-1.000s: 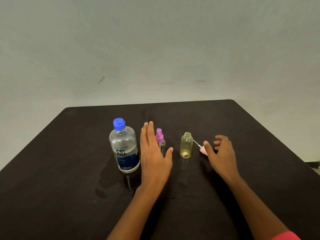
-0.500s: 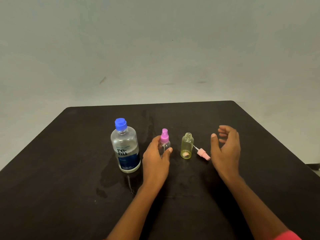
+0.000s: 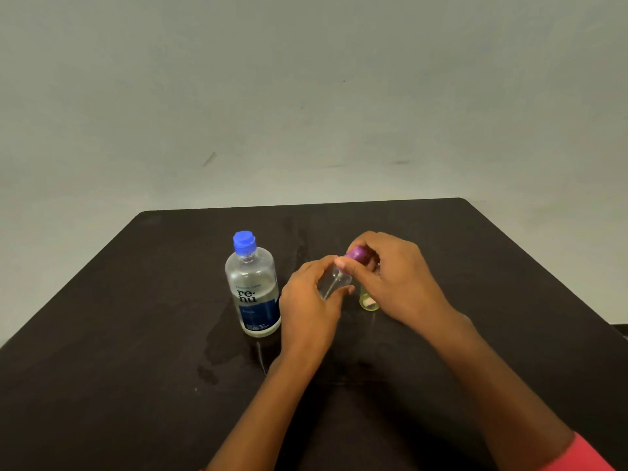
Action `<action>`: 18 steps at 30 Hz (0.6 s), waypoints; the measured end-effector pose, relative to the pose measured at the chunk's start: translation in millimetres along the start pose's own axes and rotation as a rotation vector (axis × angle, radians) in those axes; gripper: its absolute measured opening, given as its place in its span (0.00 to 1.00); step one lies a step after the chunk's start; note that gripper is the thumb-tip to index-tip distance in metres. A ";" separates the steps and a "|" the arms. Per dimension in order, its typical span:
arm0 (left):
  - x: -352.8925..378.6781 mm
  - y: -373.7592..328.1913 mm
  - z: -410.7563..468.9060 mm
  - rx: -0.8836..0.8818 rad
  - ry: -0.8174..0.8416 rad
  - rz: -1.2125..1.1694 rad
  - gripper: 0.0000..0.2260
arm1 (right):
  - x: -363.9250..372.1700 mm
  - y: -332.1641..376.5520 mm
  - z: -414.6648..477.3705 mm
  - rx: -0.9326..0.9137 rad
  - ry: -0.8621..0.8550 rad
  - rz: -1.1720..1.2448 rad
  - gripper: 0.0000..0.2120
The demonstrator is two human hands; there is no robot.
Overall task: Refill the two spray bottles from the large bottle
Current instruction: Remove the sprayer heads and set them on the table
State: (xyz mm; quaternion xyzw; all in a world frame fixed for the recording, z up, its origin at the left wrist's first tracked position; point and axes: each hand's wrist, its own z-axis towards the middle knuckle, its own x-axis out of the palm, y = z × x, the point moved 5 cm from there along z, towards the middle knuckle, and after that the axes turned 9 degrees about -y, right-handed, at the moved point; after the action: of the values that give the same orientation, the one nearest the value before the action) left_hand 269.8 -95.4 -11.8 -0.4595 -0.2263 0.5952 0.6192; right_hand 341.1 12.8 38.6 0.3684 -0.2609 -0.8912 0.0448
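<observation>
Half a second ago my left hand [image 3: 311,300] was only wrapping around the clear spray bottle [image 3: 334,282] as it stood upright on the table [image 3: 102,334], and my right hand [image 3: 390,280] hovered open off to the side, near the pink spray head that lay on the tabletop. Now both hands have come together in the middle. The clear bottle is off the table, and my right hand has crossed over in front of the yellow bottle [image 3: 368,300], so I see only its lower part, and the loose pink head is hidden from me.

The clear bottle is tilted: its long axis runs from lower left to upper right, with the purple spray cap [image 3: 358,254] pointing up, to the right and a little away from me. The thin dip tube shows through the clear wall along that same line.

My left hand is closed around the bottle's body, thumb on the near side. My right hand pinches the purple cap from above, fingers curled over it. The bottle sits between the two hands, just right of the large bottle [image 3: 253,287], which stands upright with its blue cap [image 3: 244,243] on. The yellow bottle stands on the table just behind my right hand.
</observation>
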 end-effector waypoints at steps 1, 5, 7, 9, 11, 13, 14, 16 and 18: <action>-0.9 0.5 -0.3 0.003 0.003 0.001 0.17 | -0.4 0.1 0.5 0.015 0.029 0.037 0.08; -2.7 1.0 -0.7 0.019 0.030 0.023 0.20 | -3.6 0.5 0.5 0.048 0.210 0.205 0.11; -2.0 -0.5 -1.4 0.033 0.048 0.035 0.20 | -5.9 0.6 0.2 0.036 0.254 0.229 0.14; -0.9 -1.6 -2.0 0.050 0.053 0.059 0.20 | -6.4 0.9 -0.1 0.039 0.262 0.228 0.16; -0.2 -2.5 -2.7 0.068 0.046 0.081 0.20 | -6.3 -0.1 -0.5 0.071 0.238 0.176 0.18; 0.1 -2.2 -3.8 0.073 0.046 0.084 0.20 | -6.0 -1.2 -0.5 0.060 0.198 0.049 0.15; 0.0 -1.8 -4.5 0.068 0.050 0.090 0.20 | -5.4 -1.6 -0.4 0.043 0.184 0.000 0.13; -1.0 -0.5 -5.5 0.070 0.055 0.112 0.20 | -4.3 -3.0 -0.5 0.043 0.206 -0.006 0.06; -2.7 0.6 -5.6 0.077 0.060 0.137 0.20 | -2.2 -2.5 -2.5 0.043 0.283 0.053 0.06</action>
State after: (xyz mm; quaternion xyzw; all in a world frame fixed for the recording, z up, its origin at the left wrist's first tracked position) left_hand 273.6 -99.7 -14.2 -0.4675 -0.1527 0.6303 0.6007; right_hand 344.6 14.5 37.3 0.4844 -0.2808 -0.8229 0.0970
